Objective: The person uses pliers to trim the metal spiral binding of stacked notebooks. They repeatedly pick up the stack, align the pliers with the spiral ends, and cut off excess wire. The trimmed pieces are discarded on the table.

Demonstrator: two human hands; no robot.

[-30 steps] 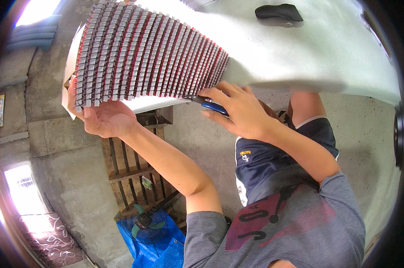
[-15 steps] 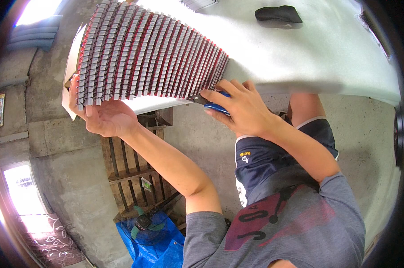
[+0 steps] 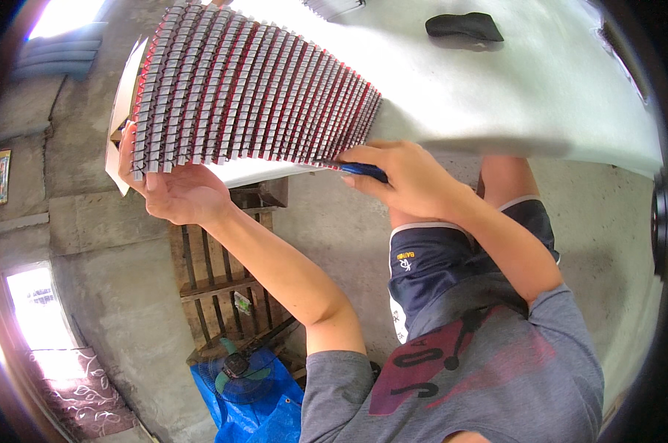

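A large panel (image 3: 252, 96) of many close rows of small silver-grey pieces, with red strips between them, stands tilted in front of me. My left hand (image 3: 179, 198) supports its lower left corner, fingers behind the edge and thumb in front. In my right hand (image 3: 408, 173) is a pair of blue-handled pliers (image 3: 365, 171), fingers wrapped round the handles. The dark jaws touch or nearly touch the panel's lower edge near its right end. Whether they grip a piece is too small to tell.
Beneath and beyond the panel spreads a white table (image 3: 570, 96), with a black curved object (image 3: 464, 27) at the far side. Cardboard (image 3: 121, 140) shows behind the panel's left edge. A wooden slatted frame (image 3: 216, 280), a fan (image 3: 238, 369) and a blue tarp (image 3: 219, 413) are lower left.
My right hand has rolled over, so the pliers now show edge-on and their handles look closer together. The left hand keeps its hold on the panel.
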